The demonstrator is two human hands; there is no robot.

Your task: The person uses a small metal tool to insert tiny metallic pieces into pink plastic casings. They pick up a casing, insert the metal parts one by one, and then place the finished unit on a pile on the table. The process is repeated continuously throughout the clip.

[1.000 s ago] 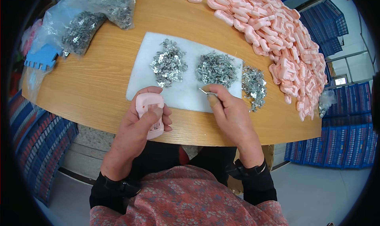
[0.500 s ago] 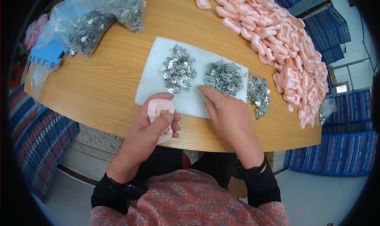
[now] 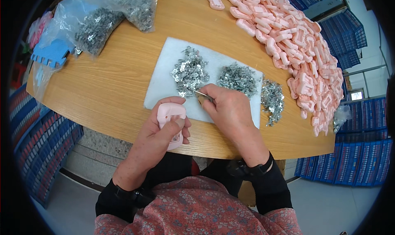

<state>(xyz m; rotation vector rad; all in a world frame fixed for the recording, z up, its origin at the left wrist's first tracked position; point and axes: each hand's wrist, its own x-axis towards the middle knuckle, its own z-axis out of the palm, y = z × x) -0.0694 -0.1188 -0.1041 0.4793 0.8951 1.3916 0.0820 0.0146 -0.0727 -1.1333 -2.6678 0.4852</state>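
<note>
No text, labels or numbers can be read anywhere in view. No signs or brands can be made out.

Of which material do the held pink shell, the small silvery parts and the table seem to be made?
Pink shell: probably moulded plastic, satin; smooth, evenly coloured surface. Silvery parts: likely metal, shiny, with bright glints. Table: wood or laminate, slightly glossy; grain shows.

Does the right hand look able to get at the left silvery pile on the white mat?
Probably yes: the right hand holds a thin metal tool with its tip by the near edge of the silvery pile, and nothing appears to block it.
</note>
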